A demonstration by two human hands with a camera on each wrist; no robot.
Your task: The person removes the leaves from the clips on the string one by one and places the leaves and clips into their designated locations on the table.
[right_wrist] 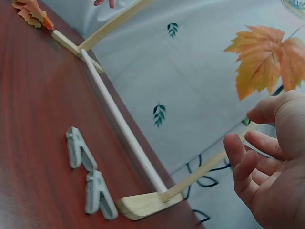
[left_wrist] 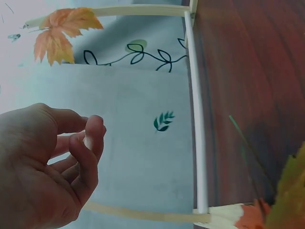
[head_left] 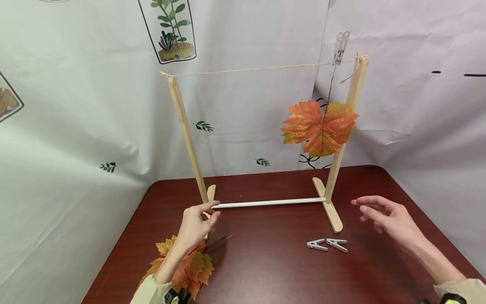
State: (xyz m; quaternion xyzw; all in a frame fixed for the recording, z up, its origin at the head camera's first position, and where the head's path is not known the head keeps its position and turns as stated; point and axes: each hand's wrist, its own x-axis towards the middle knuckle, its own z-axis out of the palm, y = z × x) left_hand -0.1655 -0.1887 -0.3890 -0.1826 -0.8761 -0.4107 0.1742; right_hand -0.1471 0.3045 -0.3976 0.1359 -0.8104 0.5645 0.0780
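An orange leaf (head_left: pixel 320 128) hangs by its stem from a clothespin (head_left: pixel 340 48) on the string (head_left: pixel 247 69) of a wooden frame, near the right post (head_left: pixel 357 84). My left hand (head_left: pixel 195 226), fingers loosely bent and holding nothing, is above a pile of orange leaves (head_left: pixel 193 268) beside the frame's left foot. To the right of the frame, my right hand (head_left: pixel 395 219) hovers with relaxed fingers and nothing in them. Two grey clothespins (head_left: pixel 317 245) lie on the table between the hands; the right wrist view shows them (right_wrist: pixel 101 195) near the right foot (right_wrist: pixel 143 205).
A white rod (head_left: pixel 269 203) joins the two feet of the frame low over the dark red table (head_left: pixel 273 270). The left post (head_left: pixel 187 135) leans slightly. Behind stands a pale printed cloth (head_left: pixel 247 156), which also runs along both sides.
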